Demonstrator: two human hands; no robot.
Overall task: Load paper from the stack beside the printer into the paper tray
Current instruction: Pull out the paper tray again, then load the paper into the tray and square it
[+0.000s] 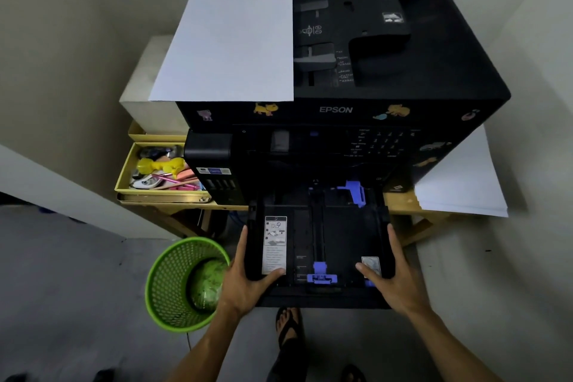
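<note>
Both hands hold the black plastic paper tray point(319, 245), pulled out of the big black printer point(341, 102). The left hand point(248, 279) grips its left side; the right hand point(393, 279) grips its right side. No paper is in it. I think filling comes next: the white paper stack point(462, 183) lies up past the right hand. The printer says "EPSON".

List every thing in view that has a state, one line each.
Paper tray: pulled out, no paper in it.
Left hand: grips tray's left edge.
Right hand: grips tray's right edge.
Paper stack: beside printer, untouched.
Single sheet: flat on printer top.
Green basket: upright on floor.
Yellow drawer: open, cluttered.
</note>
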